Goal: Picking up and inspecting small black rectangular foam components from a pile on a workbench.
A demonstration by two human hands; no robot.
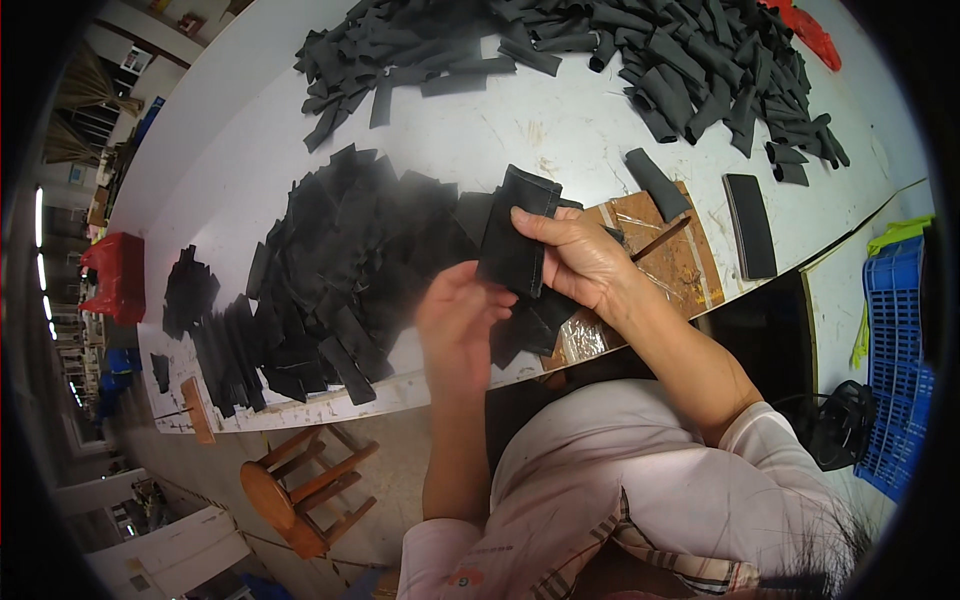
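Observation:
My right hand grips a flat rectangular piece of black fabric and holds it upright above the white table. My left hand is just below it, fingers curled against the piece's lower edge. Under both hands lies a brown board with clear tape on it and a thin dark stick across it. A spread pile of flat black pieces lies directly to the left of my hands.
A heap of rolled black pieces fills the far side of the table. A long black strip lies at the right. A wooden stool stands below the table edge. A blue crate is at the right, a red bin at the left.

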